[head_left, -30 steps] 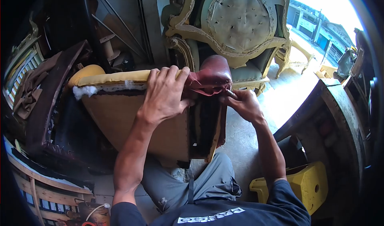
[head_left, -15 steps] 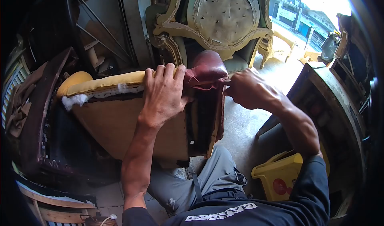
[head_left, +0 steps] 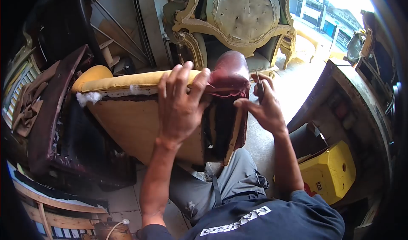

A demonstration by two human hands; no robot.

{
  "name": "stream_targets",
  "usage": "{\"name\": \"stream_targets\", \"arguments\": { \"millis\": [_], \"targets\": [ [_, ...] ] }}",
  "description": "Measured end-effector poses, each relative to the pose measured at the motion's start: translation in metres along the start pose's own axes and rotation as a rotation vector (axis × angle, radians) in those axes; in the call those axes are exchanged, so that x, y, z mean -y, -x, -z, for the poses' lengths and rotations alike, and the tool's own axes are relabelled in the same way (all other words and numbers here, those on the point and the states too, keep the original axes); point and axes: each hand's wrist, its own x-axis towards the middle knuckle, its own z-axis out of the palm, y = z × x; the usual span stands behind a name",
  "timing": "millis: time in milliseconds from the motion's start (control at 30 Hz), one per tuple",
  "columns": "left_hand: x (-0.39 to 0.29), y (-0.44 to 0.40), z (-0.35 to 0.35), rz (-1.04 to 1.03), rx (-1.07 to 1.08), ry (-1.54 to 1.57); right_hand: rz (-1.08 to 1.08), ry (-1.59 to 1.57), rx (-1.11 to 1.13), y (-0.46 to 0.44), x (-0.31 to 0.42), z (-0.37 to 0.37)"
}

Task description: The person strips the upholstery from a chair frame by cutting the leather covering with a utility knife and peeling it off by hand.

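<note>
A piece of upholstered furniture lies across my front, with a bare wood-coloured panel (head_left: 140,125) facing me. Yellow fabric padding (head_left: 127,81) runs along its top edge, and white stuffing (head_left: 88,98) sticks out below at the left. Dark red leather (head_left: 231,72) wraps the rounded right end, gathered along its lower edge. My left hand (head_left: 180,110) is over the padding beside the leather, its fingers apart and holding nothing. Just right of the leather, my right hand (head_left: 267,110) grips a small tool with a dark handle (head_left: 260,90) and a thin pointed metal tip, thumb stretched towards the gathered edge.
An ornate chair frame (head_left: 191,25) with a tufted back stands behind. A dark red furniture piece (head_left: 51,121) is at left. At right are a yellow plastic stool or container (head_left: 327,172) and a large curved furniture part (head_left: 361,100).
My right hand has drawn back from the gathered leather edge, and the pointed tool now shows upright in it. My left hand's fingers have lifted and spread. The view has shifted slightly.
</note>
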Motion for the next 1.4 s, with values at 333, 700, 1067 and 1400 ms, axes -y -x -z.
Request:
{"name": "stream_targets", "arguments": {
  "millis": [333,700,1067,1400],
  "targets": [
    [-0.060,0.019,-0.069,-0.023,-0.315,0.022,-0.184,-0.320,-0.149,0.023,-0.044,-0.022],
    [-0.077,0.005,-0.073,-0.025,-0.216,-0.024,-0.190,-0.352,-0.150,0.013,-0.044,-0.022],
    [-0.070,-0.006,-0.086,0.015,-0.279,-0.125,0.199,-0.289,-0.254,-0.042,0.009,-0.005],
    [-0.059,-0.011,-0.080,-0.022,-0.264,-0.145,0.092,-0.054,-0.181,-0.085,0.020,-0.040]
  ]
}}
